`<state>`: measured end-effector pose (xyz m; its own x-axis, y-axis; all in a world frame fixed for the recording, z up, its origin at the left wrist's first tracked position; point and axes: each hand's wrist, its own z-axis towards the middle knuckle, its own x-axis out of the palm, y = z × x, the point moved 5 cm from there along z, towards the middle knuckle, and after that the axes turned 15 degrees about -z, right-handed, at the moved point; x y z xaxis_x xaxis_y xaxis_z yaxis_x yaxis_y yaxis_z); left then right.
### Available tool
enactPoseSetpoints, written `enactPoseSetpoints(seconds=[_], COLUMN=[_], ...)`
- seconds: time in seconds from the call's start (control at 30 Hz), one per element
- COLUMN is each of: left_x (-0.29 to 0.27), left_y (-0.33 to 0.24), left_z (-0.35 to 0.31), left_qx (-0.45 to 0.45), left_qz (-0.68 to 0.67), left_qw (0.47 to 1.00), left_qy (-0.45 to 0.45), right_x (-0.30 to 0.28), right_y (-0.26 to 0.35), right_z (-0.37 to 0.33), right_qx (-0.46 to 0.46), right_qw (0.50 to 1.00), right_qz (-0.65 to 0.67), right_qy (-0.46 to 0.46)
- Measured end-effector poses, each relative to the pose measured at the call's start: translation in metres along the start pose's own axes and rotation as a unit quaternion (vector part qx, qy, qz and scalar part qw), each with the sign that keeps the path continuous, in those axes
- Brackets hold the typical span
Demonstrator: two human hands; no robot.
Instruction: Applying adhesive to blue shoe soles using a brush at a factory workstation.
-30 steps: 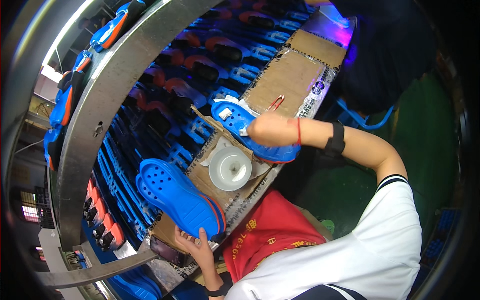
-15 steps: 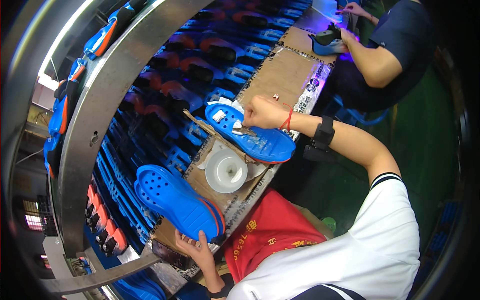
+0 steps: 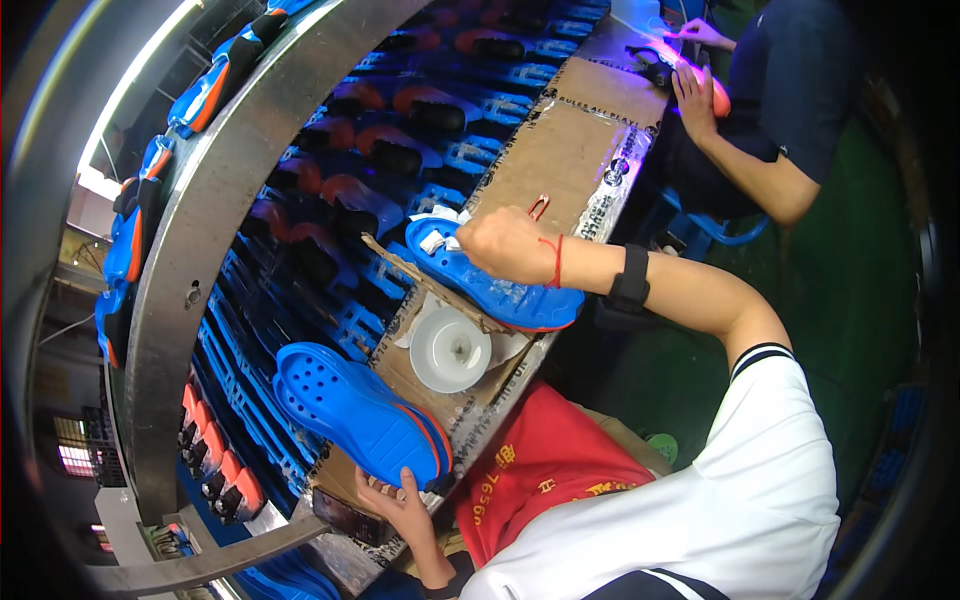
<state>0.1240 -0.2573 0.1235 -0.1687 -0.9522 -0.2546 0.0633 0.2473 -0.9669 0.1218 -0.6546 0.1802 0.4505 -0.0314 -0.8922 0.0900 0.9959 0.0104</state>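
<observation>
My left hand [image 3: 405, 510] grips the heel end of a blue shoe sole [image 3: 350, 410], thumb on its upper face and fingers below. The sole has a row of holes at its far end and an orange stripe along its edge. Over a second blue sole [image 3: 510, 300] on the bench, my right hand [image 3: 505, 245] is closed in a fist. A tool with a thin red looped end [image 3: 540, 207] sticks out behind it; the working end is hidden by the hand. White scraps [image 3: 432, 242] lie on that sole by my knuckles.
Between the two soles stands a white bowl [image 3: 450, 350] on cardboard [image 3: 390, 350]. A phone-like dark object [image 3: 345, 515] lies near my left hand. Rows of shoes on blue racks [image 3: 400, 150] fill the left, behind a curved metal frame [image 3: 200, 200]. Another person's hand [image 3: 695, 105] works at the far end.
My right hand has moved left and slightly down over the second sole, and more of the red looped end shows. The sole in my left hand has barely shifted. The other person has turned their shoe.
</observation>
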Motion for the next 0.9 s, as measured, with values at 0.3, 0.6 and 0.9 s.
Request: enactPoseSetpoints(seconds=[0.3,0.6,0.9], left_x=[-0.001,0.005,-0.002], left_y=[0.003,-0.006,0.004], left_z=[0.002,-0.001,0.000], left_qx=[0.005,-0.006,0.006], left_qz=[-0.002,-0.018,-0.013], left_qw=[1.000,1.000,1.000], left_qy=[0.003,0.001,-0.006], right_x=[-0.002,0.044,0.006], right_y=[0.022,-0.046,-0.018], right_z=[-0.017,-0.011,0.001], right_qx=[-0.162,0.220,0.129], right_qw=[0.984,0.883,0.976], right_qz=[0.006,0.374,0.161], right_qy=[0.078,0.180,0.064])
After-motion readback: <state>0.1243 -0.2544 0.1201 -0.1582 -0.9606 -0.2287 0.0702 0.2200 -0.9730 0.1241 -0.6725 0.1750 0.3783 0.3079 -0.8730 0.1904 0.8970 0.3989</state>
